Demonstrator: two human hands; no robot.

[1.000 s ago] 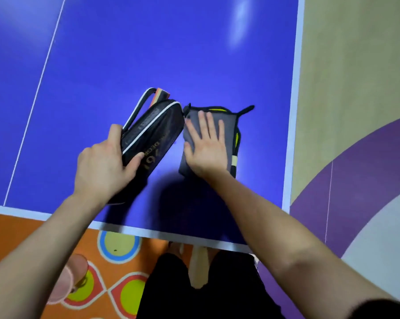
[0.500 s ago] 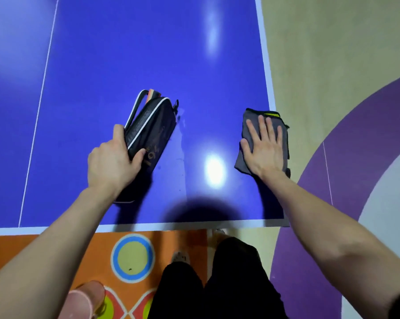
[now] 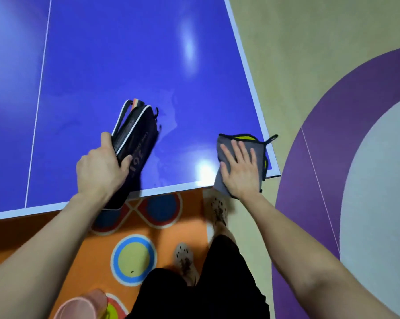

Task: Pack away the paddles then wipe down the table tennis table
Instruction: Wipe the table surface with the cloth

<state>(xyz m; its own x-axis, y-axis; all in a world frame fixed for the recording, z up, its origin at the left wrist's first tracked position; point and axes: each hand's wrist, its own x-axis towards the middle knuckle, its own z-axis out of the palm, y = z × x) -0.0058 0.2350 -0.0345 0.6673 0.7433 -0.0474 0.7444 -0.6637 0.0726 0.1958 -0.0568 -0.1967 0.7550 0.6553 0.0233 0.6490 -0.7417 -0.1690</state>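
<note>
A: Blue table (image 3: pixel 125 54). Where's the black paddle case (image 3: pixel 139 132)?
B: Tilted over the near edge, with its lower end past the white border. The left hand (image 3: pixel 100 169) grips it, thumb on one side and fingers curled round the other.
A: And the cloth?
B: The grey cloth (image 3: pixel 260 149) lies at the near right corner, partly overhanging. The right hand (image 3: pixel 240 171) presses it flat, fingers straight and spread.

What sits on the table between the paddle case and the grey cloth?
Nothing: in the head view, only bare blue table top, with a glare spot and faint smears, separates the paddle case from the grey cloth.
</note>
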